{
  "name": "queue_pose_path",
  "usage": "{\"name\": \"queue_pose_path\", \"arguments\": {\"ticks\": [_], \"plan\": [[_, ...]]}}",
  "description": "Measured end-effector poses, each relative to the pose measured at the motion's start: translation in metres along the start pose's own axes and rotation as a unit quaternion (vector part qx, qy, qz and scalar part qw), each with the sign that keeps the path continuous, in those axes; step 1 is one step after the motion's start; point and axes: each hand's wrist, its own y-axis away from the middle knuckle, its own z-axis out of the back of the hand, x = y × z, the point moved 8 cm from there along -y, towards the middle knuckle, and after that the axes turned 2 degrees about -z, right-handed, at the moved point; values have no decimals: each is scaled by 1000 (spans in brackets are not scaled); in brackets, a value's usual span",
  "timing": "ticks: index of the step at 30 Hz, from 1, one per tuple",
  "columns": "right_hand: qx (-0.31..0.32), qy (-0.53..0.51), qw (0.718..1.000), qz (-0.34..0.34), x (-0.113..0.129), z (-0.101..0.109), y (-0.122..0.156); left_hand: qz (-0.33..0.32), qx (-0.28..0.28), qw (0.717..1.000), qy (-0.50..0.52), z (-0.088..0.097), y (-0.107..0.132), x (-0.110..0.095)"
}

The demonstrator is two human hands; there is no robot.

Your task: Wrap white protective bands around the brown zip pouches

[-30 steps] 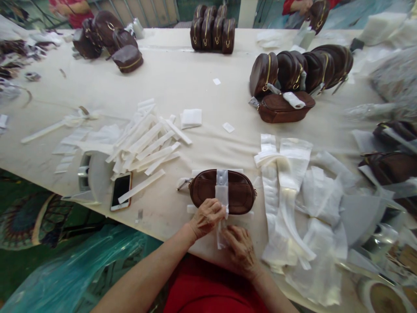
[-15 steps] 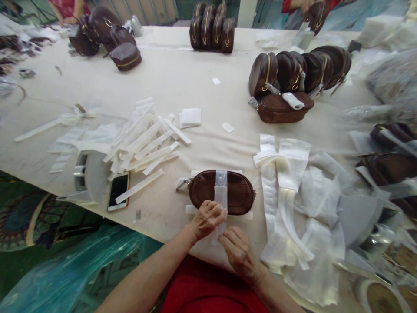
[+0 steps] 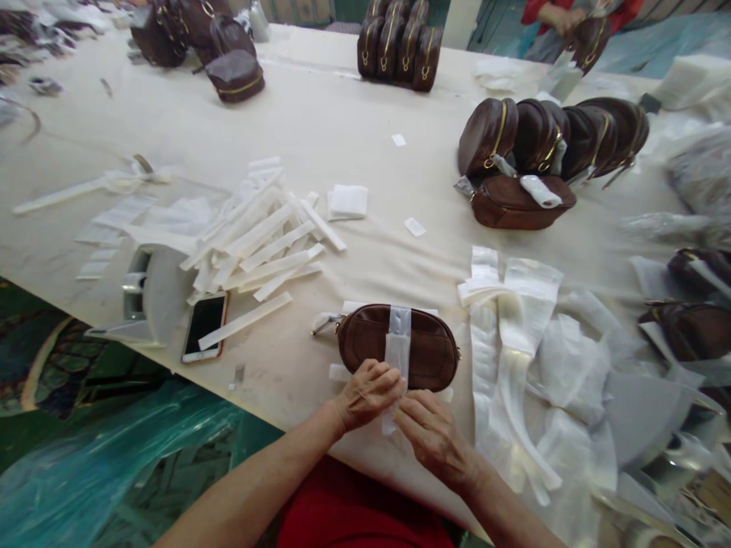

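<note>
A brown oval zip bag (image 3: 365,335) lies on the table in front of me, on top of white strips that stick out at its edges. Across its middle runs a translucent wrapping strip (image 3: 398,346). My left hand (image 3: 374,392) has its fingers curled at the bag's lower edge, pinching the strip there. Close beside it, my right hand (image 3: 428,434) is also closed, its fingertips at the strip's lower end. The fingers partly hide that end. A wrapped zip pull (image 3: 327,323) extends from the bag's left end.
White strips (image 3: 263,236) lie heaped at the left, near a phone (image 3: 205,327) and a tape dispenser (image 3: 145,293). Translucent sheets (image 3: 514,365) spread at the right. Brown bags (image 3: 488,141) stand behind them, with more bags (image 3: 400,49) farther back. A co-worker's hands (image 3: 563,17) hold a bag.
My right hand has moved up and in, close to my left hand, at the strip's lower end. The whole view has shifted and tilted slightly. The co-worker's hands have moved at their bag.
</note>
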Motion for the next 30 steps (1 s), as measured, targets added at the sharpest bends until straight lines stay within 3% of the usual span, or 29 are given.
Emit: {"name": "queue_pose_path", "arguments": {"ticks": [5,12,19,23,30], "plan": [[18,-16,1000,-21,-4,0,-3,-2,0,1000,20,-2,3,2],[15,-16,1000,-22,-11,0,-6,-15,51,996,78,-1,9,3],[50,-5,999,-11,-4,-1,-9,27,-30,989,140,8,6,9],[41,-16,999,-3,-13,0,-18,49,-46,984,166,10,2,14],[-2,-71,996,-48,-44,3,-30,93,27,971,220,8,-1,22]]}}
